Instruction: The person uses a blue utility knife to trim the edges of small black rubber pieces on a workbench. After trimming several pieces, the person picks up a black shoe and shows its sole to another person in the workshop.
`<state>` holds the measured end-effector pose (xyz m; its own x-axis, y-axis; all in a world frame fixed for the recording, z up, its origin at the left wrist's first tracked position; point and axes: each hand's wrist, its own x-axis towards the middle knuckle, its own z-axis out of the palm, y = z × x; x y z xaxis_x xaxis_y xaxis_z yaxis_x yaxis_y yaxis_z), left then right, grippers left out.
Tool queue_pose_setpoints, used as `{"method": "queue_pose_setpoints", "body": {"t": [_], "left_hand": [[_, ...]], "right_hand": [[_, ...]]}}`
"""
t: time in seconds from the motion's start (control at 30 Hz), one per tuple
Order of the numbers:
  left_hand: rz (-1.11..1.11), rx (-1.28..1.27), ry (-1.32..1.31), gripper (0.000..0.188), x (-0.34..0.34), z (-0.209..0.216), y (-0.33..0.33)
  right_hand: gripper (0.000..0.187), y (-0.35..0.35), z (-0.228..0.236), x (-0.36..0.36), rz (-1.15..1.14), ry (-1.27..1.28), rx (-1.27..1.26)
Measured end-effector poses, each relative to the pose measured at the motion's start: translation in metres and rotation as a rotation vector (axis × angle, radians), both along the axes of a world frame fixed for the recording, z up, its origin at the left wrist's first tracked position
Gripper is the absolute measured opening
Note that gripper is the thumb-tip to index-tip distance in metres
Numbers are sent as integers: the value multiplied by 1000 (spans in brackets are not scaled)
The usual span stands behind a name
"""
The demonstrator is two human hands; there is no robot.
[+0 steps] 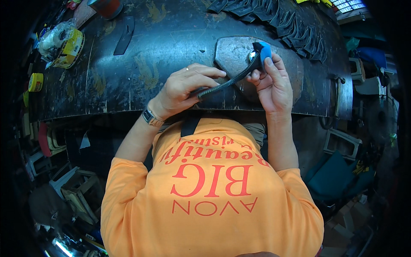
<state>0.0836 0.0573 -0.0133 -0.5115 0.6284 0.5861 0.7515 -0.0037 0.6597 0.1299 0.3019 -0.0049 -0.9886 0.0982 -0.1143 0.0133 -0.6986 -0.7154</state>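
A dark strap with stitching along its edge (229,82) runs between my two hands, just above the table's near edge. My left hand (182,88), wearing a wristwatch, has its fingers curled round the strap's lower end. In my right hand (275,83) the upper end is pinched between thumb and fingers. A blue piece (265,51) shows there, together with a shiny round metal part (252,55); how they join the strap is hidden by my fingers. Under and behind my right hand lies a flat grey stone slab (231,51).
Many overlapping dark strips (282,23) lie in a row at the far right of the dark table (171,43). One loose strip (125,36) lies left of centre. At the left stand a yellow tub (72,49) with plastic in it, a small yellow can (36,82) and a reddish pot (108,8).
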Motion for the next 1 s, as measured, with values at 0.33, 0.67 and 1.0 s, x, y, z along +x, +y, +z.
{"method": "queue_pose_setpoints", "body": {"t": [0.33,0.67,1.0], "left_hand": [[53,-93,-329,17,-27,19,10],[81,-109,-488,16,-33,12,25],[59,85,-783,10,-45,-12,23]], "right_hand": [[22,-11,-3,-5,88,62,157],[21,-19,-5,-18,74,68,148],[22,-23,2,-14,-113,151,446]]}}
